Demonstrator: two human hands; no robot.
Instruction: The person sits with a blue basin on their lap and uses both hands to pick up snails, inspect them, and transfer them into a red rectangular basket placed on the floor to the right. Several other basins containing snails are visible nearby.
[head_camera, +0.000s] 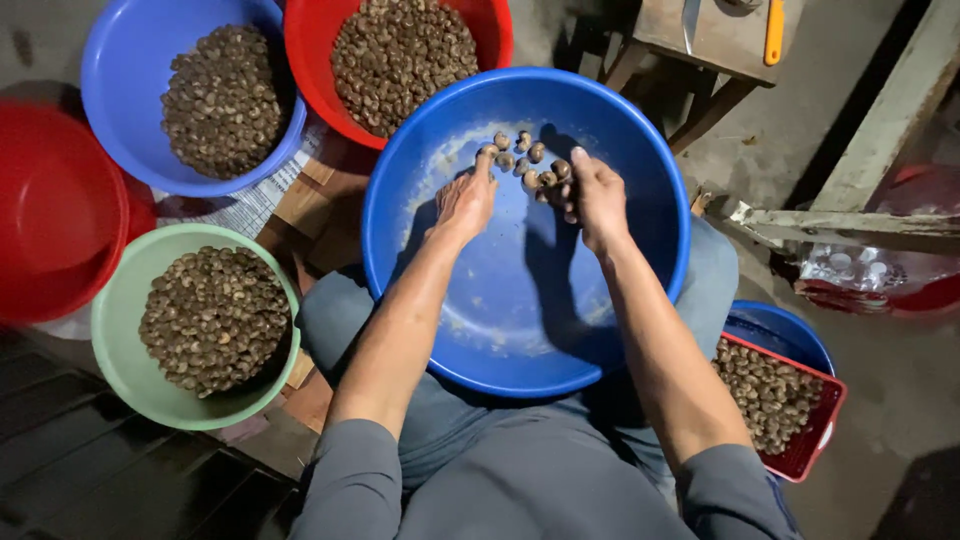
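I see a big blue basin (520, 300) on the lap above a grey concrete floor (790, 110). My left hand (465, 200) and right hand (597, 200), apart and loosely open, touch the small nut cluster (530, 160) inside. Nut-filled bowls surround it.

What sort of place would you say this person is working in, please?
Probably a small, informal nut-sorting workshop. Plastic basins full of brown nuts, like the green basin, ring the seated person, whose hands sort a few nuts in a big blue basin above a bare concrete floor.

A clear plastic bag (850, 268) lies at the right edge.
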